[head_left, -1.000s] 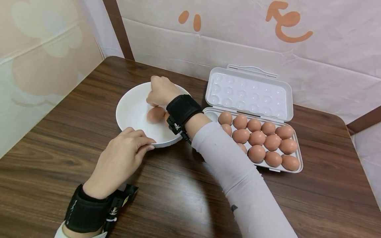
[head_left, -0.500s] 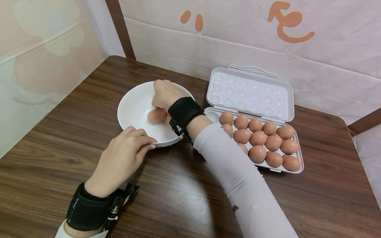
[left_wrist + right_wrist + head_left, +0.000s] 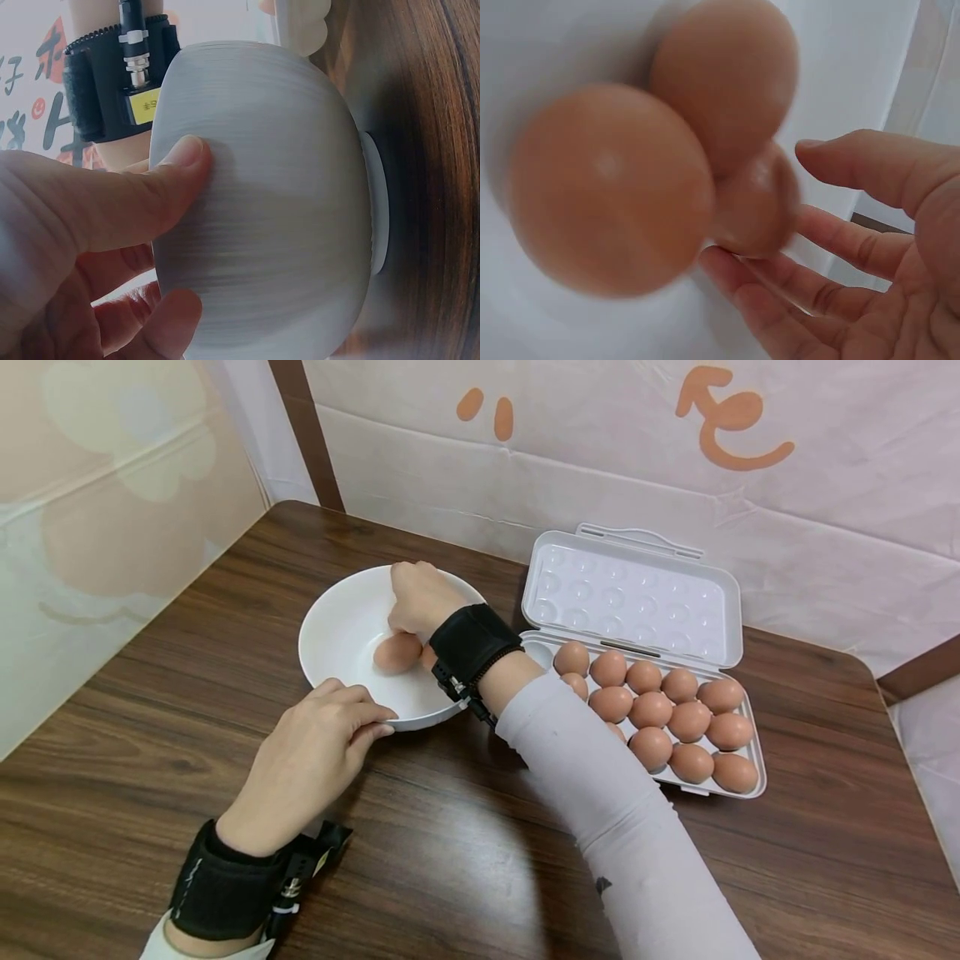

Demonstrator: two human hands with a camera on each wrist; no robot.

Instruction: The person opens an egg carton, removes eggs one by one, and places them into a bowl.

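Slightly withdrawn over the bowl (image 3: 337,635), right hand (image 3: 416,597) lies relaxed beside eggs (image 3: 675,165); left hand (image 3: 311,760) grips the rim—steady it.

1. My head view looks forward and down from above the table (image 3: 450,852), taking in both arms.
2. My left wrist view sits very close, facing the white bowl's (image 3: 285,187) outer wall.
3. My right wrist view looks into that bowl, close on the eggs (image 3: 607,195).
4. All three views share the bowl.
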